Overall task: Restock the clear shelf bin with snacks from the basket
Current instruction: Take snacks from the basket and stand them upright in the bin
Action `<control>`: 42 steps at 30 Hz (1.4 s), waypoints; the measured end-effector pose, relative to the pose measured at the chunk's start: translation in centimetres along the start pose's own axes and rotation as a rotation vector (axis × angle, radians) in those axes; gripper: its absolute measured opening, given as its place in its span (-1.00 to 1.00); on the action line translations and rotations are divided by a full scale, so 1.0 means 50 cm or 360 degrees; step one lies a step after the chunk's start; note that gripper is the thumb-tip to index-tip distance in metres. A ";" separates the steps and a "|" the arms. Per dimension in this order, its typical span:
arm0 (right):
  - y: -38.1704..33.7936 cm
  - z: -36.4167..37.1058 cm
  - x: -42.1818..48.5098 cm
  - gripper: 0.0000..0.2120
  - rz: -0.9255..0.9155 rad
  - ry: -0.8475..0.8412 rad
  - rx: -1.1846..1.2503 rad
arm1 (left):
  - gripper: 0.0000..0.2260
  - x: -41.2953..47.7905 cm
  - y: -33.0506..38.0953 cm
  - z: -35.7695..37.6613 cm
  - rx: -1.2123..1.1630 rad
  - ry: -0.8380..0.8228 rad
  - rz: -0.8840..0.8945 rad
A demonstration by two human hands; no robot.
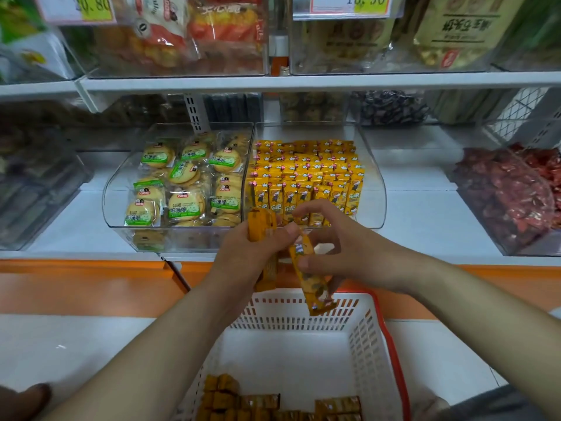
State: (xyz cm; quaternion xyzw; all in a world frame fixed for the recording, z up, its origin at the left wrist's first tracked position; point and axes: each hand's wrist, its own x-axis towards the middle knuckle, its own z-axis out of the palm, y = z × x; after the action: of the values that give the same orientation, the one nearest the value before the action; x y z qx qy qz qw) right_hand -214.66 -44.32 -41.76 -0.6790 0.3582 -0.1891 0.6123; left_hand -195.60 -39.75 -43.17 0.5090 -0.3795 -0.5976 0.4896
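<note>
The clear shelf bin [372,183] sits on the middle shelf, its right half packed with rows of upright yellow snack packs [306,177]. In front of its lip, my left hand [243,253] grips a bunch of yellow packs [261,223]. My right hand [337,247] pinches one yellow pack [312,284] that hangs tilted above the basket. The white basket [361,335] with an orange rim stands below my arms, with several yellow packs [273,402] lying at its bottom.
The bin's left half holds round biscuit packs [182,180] with green labels. A clear bin of red-wrapped sweets [510,192] stands to the right, a dark bin [33,183] to the left. More bins fill the upper shelf [303,82]. An orange ledge [91,284] runs below.
</note>
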 end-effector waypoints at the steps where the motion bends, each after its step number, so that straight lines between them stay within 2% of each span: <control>1: -0.003 -0.005 -0.004 -0.49 -0.0013 -0.0043 -0.0003 | -0.75 0.002 0.002 0.001 0.0008 -0.0009 -0.0012; 3: -0.008 -0.024 -0.011 -0.57 -0.0081 0.0027 -0.0095 | -0.87 0.008 0.003 0.003 0.0198 0.0085 0.0005; 6: -0.023 -0.078 -0.023 -0.62 -0.0251 0.0417 -0.0500 | -0.96 0.000 -0.001 0.006 0.0809 0.0149 0.0215; 9: -0.041 -0.153 -0.032 -0.58 -0.0297 0.0803 -0.0740 | -0.88 0.002 0.002 0.016 0.1028 0.0052 0.0291; 11: -0.047 -0.197 -0.020 -0.56 -0.0278 0.0927 -0.0931 | -0.79 0.028 0.018 0.031 0.1116 0.0048 0.0317; 16: -0.037 -0.260 0.057 -0.60 -0.0151 0.0824 -0.1688 | -0.78 0.163 0.057 0.103 0.1288 0.0000 0.0483; 19: -0.030 -0.282 0.102 -0.62 -0.0024 0.0754 -0.2040 | -0.72 0.245 0.051 0.120 0.1472 -0.0261 0.0331; 21: -0.025 -0.295 0.131 -0.62 -0.0012 0.0709 -0.2282 | -0.75 0.285 0.038 0.117 0.1583 -0.0396 0.0203; 25: -0.019 -0.293 0.188 -0.65 0.0006 0.0529 -0.2550 | -0.72 0.334 0.013 0.089 0.1455 -0.0393 0.0258; 28: -0.012 -0.279 0.219 -0.66 0.0115 0.0474 -0.2524 | -0.79 0.340 -0.002 0.070 0.1434 -0.0339 0.0298; 30: 0.001 -0.267 0.233 -0.59 0.0175 0.0439 -0.2527 | -0.87 0.340 -0.011 0.065 0.1387 -0.0328 0.0308; 33: 0.018 -0.249 0.240 -0.59 0.0193 0.0449 -0.2691 | -0.91 0.332 -0.011 0.062 0.1277 -0.0341 0.0307; 35: 0.013 -0.246 0.231 -0.55 0.0181 0.0490 -0.2746 | -0.92 0.321 -0.004 0.062 0.1154 -0.0363 0.0322; 37: -0.007 -0.251 0.205 -0.53 0.0174 0.0530 -0.2654 | -0.85 0.305 0.008 0.064 0.1052 -0.0284 0.0423; 39: -0.028 -0.256 0.165 -0.57 0.0091 0.0647 -0.2308 | -0.84 0.282 0.023 0.068 0.0994 -0.0196 0.0536; 42: -0.040 -0.235 0.098 -0.76 -0.0204 0.0841 -0.1229 | -0.81 0.249 0.038 0.081 0.0945 -0.0186 0.0554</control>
State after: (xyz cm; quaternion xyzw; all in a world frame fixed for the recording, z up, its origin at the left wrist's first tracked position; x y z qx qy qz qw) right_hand -219.05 -56.02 -38.59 -0.8064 0.5033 -0.2457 0.1901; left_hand -199.21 -52.47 -43.51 0.5218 -0.6452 -0.3969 0.3923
